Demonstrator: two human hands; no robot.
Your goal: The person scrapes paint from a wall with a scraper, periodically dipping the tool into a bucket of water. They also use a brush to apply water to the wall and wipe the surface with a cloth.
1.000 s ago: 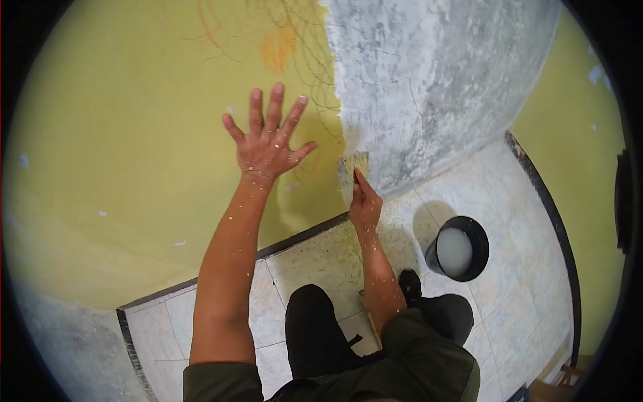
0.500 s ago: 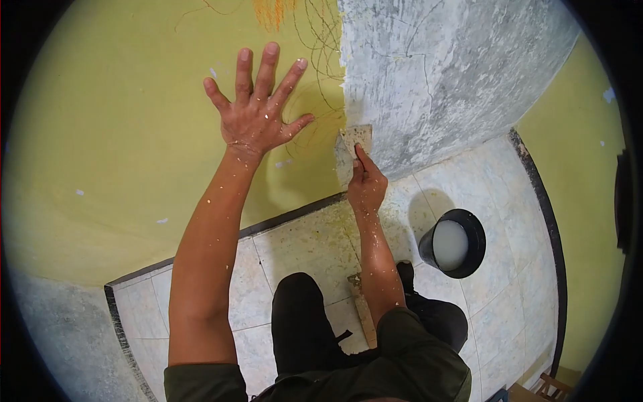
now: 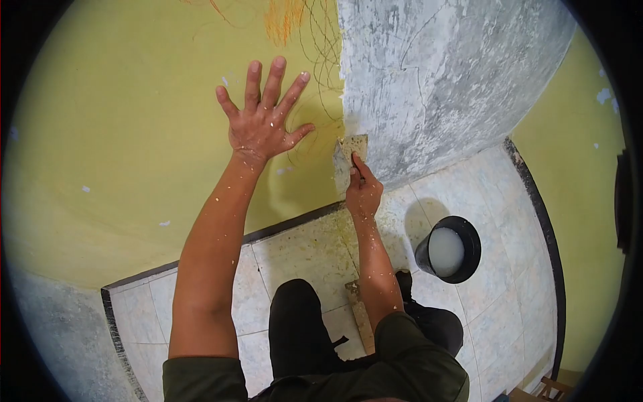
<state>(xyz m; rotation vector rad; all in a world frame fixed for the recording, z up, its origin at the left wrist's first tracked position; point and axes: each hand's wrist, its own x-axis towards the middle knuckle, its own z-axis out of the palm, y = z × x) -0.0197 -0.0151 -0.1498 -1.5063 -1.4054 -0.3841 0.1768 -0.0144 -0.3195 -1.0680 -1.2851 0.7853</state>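
Yellow wall (image 3: 134, 147), grey beyond the right hand (image 3: 364, 195).
A scraper (image 3: 349, 144) is clasped therein; the left hand (image 3: 258, 131) is splayed against the wall.

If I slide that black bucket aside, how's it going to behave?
The bucket will probably feel heavy for its size, since cloudy liquid fills a good part of it. That liquid may slosh if it is shoved quickly. It would likely slide rather than roll, as it stands upright on smooth-looking tiles.
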